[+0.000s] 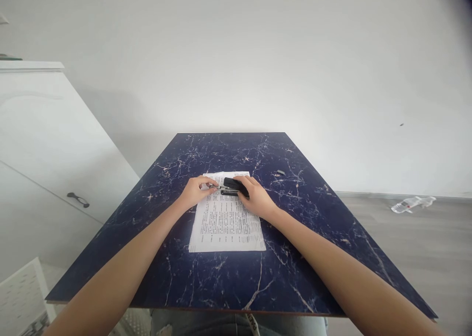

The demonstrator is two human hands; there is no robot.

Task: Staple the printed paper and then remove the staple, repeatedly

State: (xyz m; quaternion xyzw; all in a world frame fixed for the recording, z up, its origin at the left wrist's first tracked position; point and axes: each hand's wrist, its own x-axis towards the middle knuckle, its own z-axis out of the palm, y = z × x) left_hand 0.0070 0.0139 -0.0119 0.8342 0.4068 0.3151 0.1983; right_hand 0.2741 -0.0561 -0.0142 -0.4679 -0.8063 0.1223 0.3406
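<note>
A printed sheet of paper (226, 220) lies on the dark blue marbled table (228, 277). Over its upper part is a black stapler (231, 184), opened so that its metal part shows. My right hand (256, 196) is wrapped round the stapler's black body from the right. My left hand (195, 189) pinches the stapler's metal front end with its fingertips, resting on the paper's top left area.
A small object (280, 172) lies on the table to the right of the paper. A white cabinet (44, 149) with a dark handle stands at the left. A plastic bottle (412, 204) lies on the grey floor at the right. A white wall is behind.
</note>
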